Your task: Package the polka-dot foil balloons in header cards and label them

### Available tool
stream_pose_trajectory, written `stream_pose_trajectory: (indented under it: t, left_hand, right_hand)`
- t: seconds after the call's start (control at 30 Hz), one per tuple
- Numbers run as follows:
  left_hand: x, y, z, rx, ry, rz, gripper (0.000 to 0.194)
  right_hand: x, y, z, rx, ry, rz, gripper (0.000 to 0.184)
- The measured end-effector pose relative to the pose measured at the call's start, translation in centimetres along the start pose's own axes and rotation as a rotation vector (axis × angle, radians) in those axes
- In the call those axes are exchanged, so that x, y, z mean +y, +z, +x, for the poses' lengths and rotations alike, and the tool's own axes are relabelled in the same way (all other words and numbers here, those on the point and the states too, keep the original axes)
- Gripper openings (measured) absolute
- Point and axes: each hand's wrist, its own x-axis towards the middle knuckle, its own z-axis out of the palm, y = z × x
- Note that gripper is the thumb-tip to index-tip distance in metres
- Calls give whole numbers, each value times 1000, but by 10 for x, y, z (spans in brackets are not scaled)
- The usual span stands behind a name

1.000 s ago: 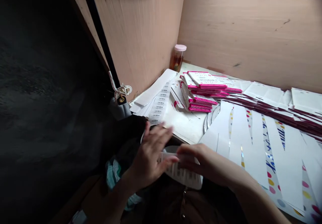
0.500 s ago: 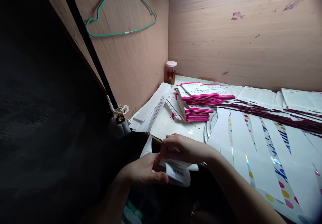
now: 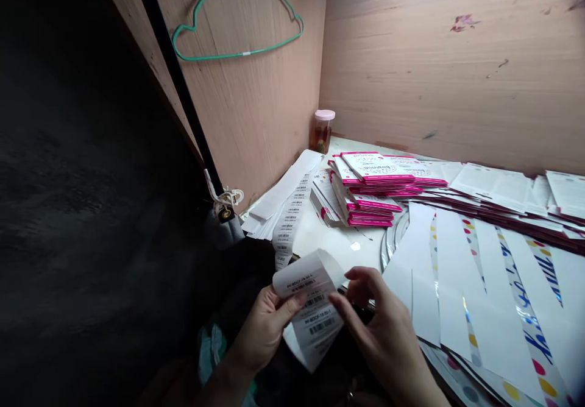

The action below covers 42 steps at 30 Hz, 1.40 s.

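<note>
A long white strip of barcode labels (image 3: 315, 294) curls in front of me, off the table's near edge. My left hand (image 3: 267, 325) grips its left side, with the thumb lying across the printed face. At the strip's right edge is my right hand (image 3: 381, 315), its thumb tip against the paper and its curled forefinger apart from the thumb. The strip runs back up onto the table, where more printed barcodes show beside a pile of white paper sheets (image 3: 278, 197).
Pink-edged white packets (image 3: 375, 181) are stacked on the table (image 3: 331, 236). Large white sheets with coloured dots (image 3: 461, 285) lie at right, below a row of white packets (image 3: 493, 184). A lidded jar (image 3: 322, 133) stands in the corner; a green hanger (image 3: 237, 55) hangs at left.
My hands have moved apart from their overlapped position, the right one shifting right. The label strip has unfolded, its printed face now toward me. The view has shifted slightly left.
</note>
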Motion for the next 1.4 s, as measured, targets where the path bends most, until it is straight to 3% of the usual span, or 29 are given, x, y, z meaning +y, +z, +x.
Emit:
stream_pose_trajectory:
  t: [0.13,0.27,0.37,0.47,0.67,0.87,1.17,1.33,1.4]
  left_hand:
    - [3,9,-6,-34,36,-27,42]
    - [9,17,-8,137,48,-143,41]
    - [8,19,-11,81,33,-82,36]
    - [6,21,-14,52,37,-51,33]
    - [6,26,-12,63,9,-112,33]
    - [8,28,-11,40,-49,-118,30]
    - [3,30,-6,88,-136,-102,37]
    - [5,17,12,193,-224,-224,37]
    - [3,15,20,230,-188,-250,35]
  right_hand:
    - [14,8,-20,-40,-37,188,30]
    - [10,6,-16,-73,-226,99,34]
    - [3,-1,-11,-81,-288,66,32]
    - [-1,-6,-12,-19,-352,16,29]
    - [6,-4,-24,147,-604,-119,46]
    - [5,-3,-24,150,-536,-166,43]
    - [16,-3,-36,233,-605,-172,41]
    - [-17,-12,-53,240,-507,-61,18]
    - [-36,-10,-53,77,-431,135,12]
